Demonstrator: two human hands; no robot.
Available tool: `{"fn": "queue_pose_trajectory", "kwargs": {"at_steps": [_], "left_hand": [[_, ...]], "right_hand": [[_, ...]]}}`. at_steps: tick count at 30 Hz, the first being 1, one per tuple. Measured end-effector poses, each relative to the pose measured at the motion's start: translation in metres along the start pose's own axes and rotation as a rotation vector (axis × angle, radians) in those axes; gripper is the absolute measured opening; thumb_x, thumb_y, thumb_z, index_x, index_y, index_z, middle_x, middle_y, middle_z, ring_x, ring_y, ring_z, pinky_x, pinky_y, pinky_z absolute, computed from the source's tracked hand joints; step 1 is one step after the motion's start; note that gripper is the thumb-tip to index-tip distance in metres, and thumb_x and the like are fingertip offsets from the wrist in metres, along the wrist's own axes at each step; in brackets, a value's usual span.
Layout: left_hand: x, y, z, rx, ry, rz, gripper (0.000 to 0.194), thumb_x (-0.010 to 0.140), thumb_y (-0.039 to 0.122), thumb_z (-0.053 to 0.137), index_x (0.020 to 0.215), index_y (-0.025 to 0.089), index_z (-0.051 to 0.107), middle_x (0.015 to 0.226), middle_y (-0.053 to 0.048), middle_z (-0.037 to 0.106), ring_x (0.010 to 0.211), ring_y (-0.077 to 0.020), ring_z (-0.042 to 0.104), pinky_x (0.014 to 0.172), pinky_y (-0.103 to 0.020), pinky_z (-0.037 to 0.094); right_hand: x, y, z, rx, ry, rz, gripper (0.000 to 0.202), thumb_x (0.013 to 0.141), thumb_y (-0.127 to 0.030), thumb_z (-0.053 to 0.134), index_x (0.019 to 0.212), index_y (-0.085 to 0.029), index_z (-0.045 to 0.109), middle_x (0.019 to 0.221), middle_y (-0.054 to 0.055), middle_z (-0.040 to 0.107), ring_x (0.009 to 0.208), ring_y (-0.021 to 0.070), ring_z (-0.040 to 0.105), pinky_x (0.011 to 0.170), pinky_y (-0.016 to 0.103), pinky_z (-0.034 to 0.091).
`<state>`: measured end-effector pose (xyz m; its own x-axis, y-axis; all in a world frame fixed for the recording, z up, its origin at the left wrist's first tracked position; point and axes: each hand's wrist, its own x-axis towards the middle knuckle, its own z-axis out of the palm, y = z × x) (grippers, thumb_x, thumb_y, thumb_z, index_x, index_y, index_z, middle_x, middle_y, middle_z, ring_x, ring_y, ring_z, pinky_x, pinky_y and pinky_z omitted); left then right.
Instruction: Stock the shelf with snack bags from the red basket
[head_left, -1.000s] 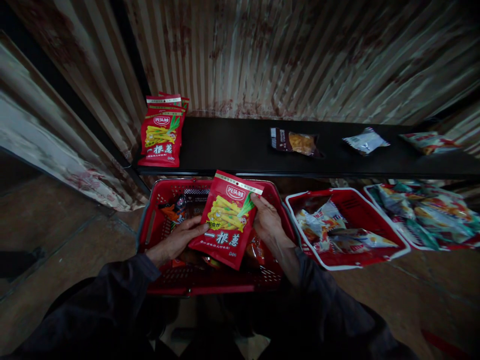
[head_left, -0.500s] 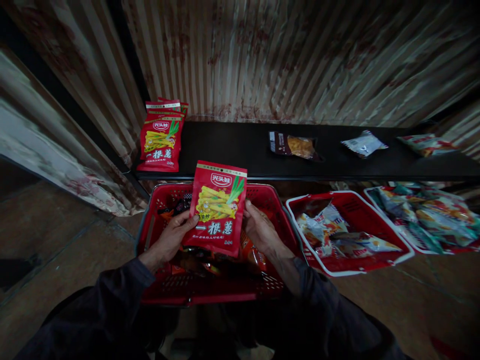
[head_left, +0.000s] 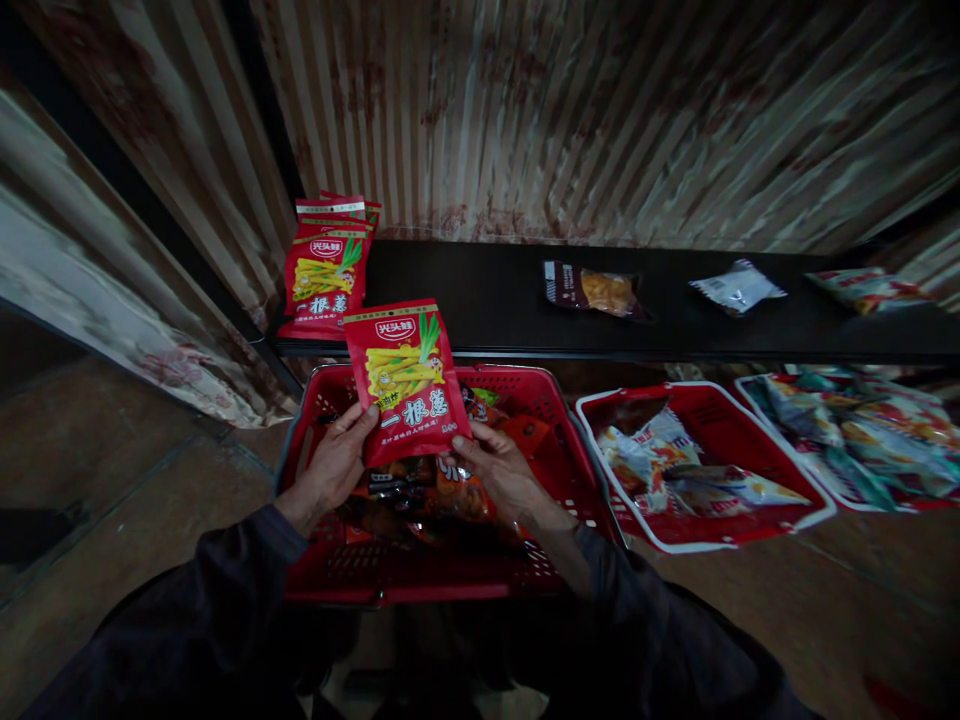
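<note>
A red snack bag (head_left: 401, 380) with yellow sticks and a green onion printed on it is held up over the near red basket (head_left: 517, 592). My left hand (head_left: 336, 462) grips its lower left edge, thumb on the front. At the lower right corner, my right hand (head_left: 504, 470) pinches the bag between thumb and fingers. Behind it, at the left end of the black shelf (head_left: 457, 290), matching red snack bags (head_left: 326, 270) stand upright one behind another. Orange and dark snack packets (head_left: 457, 490) lie in the basket below my hands.
On the shelf further right lie a brown snack packet (head_left: 596, 290), a white packet (head_left: 739, 287) and a red-and-white packet (head_left: 866, 288). Two more red baskets with white rims, a nearer one (head_left: 720, 540) and a farther one (head_left: 750, 385), hold packets. A dark post (head_left: 259, 100) rises at the left.
Both hands have moved the red snack bag left and a little away from me, towards the standing bags. My right hand has shifted down to its lower right corner.
</note>
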<state>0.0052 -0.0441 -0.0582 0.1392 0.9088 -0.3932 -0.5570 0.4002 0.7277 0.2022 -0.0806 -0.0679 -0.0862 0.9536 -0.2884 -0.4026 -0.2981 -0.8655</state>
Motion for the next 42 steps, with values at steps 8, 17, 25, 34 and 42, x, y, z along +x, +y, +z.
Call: {"fn": "queue_pose_trajectory", "kwargs": {"at_steps": [8, 17, 25, 34, 42], "left_hand": [[-0.004, 0.002, -0.003, 0.062, -0.135, -0.075, 0.037, 0.072, 0.021, 0.073, 0.107, 0.019, 0.063, 0.104, -0.004, 0.071, 0.103, -0.0212, 0.064, 0.097, -0.037, 0.048], [-0.007, 0.003, 0.001, 0.193, -0.220, -0.047, 0.049, 0.065, 0.012, 0.076, 0.110, 0.019, 0.059, 0.115, -0.004, 0.066, 0.110, -0.0215, 0.059, 0.097, -0.035, 0.046], [-0.006, 0.002, -0.001, 0.180, -0.225, -0.030, 0.048, 0.066, 0.015, 0.076, 0.111, 0.021, 0.059, 0.108, -0.003, 0.068, 0.102, -0.0195, 0.063, 0.094, -0.034, 0.049], [-0.005, -0.001, -0.003, 0.135, -0.219, -0.029, 0.045, 0.068, 0.018, 0.075, 0.110, 0.020, 0.059, 0.111, -0.004, 0.067, 0.102, -0.0198, 0.063, 0.092, -0.034, 0.049], [-0.008, -0.005, -0.001, 0.116, -0.246, -0.042, 0.053, 0.068, 0.018, 0.075, 0.117, 0.021, 0.056, 0.117, -0.007, 0.064, 0.107, -0.0229, 0.061, 0.093, -0.037, 0.047]], "right_hand": [[0.000, 0.007, -0.005, -0.025, 0.014, 0.007, 0.032, 0.061, -0.034, 0.080, 0.088, -0.021, 0.072, 0.076, -0.002, 0.070, 0.061, 0.0092, 0.060, 0.061, 0.020, 0.050], [0.003, 0.008, -0.007, -0.051, 0.039, -0.033, 0.032, 0.062, -0.033, 0.080, 0.091, -0.022, 0.072, 0.079, -0.002, 0.070, 0.064, 0.0099, 0.059, 0.062, 0.021, 0.048], [0.001, 0.012, -0.011, -0.110, 0.032, -0.058, 0.035, 0.066, -0.037, 0.078, 0.098, -0.024, 0.071, 0.082, -0.001, 0.070, 0.069, 0.0136, 0.059, 0.067, 0.027, 0.047], [0.000, 0.012, -0.009, -0.082, 0.013, -0.060, 0.040, 0.067, -0.038, 0.077, 0.104, -0.024, 0.069, 0.086, 0.001, 0.071, 0.074, 0.0173, 0.062, 0.074, 0.034, 0.048], [-0.001, 0.006, -0.005, 0.040, 0.078, -0.027, 0.040, 0.064, -0.037, 0.079, 0.101, -0.023, 0.069, 0.094, 0.003, 0.073, 0.083, 0.0201, 0.066, 0.079, 0.036, 0.050]]}}
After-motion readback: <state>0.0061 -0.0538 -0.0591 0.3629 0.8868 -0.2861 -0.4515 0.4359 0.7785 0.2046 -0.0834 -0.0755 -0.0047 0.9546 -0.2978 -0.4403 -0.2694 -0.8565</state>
